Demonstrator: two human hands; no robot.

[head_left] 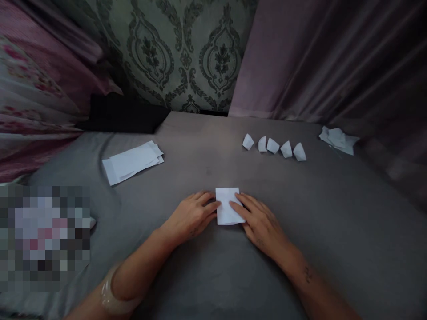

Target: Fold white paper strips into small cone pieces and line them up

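Paper square point(227, 211), white and flat, lay on a grey cloth surface point(200, 284), near the middle of my view and between my two hands. Its lower edge showed more than one layer, slightly apart.

My left hand point(195, 213) came in from the lower left and touched the square's left edge, one fingertip on top and the other fingers bent close beside it. I could not tell whether they pinched the paper. My right hand point(265, 224) reached in from the lower right, its fingers unclenched and spread, with two fingertips resting on top of the square toward its right side. A pale, see-through band point(116, 295) circled the left forearm, and small dark marks showed on the skin of both arms.

Beyond the right hand, five small folded paper shapes point(272, 146) stood in a slightly slanting row, pointed at the top. Farther right was a loose pile of white paper point(338, 140). Beyond the left hand lay a stack of white paper strips point(133, 163), unevenly overlapped, and behind that a black cloth point(125, 115).

At the back I saw a wall with an ornate leafy pattern point(187, 58), a floral pink curtain point(36, 84) to the left and a plain mauve curtain point(263, 66) to the right. A pixelated patch hid the lower left.
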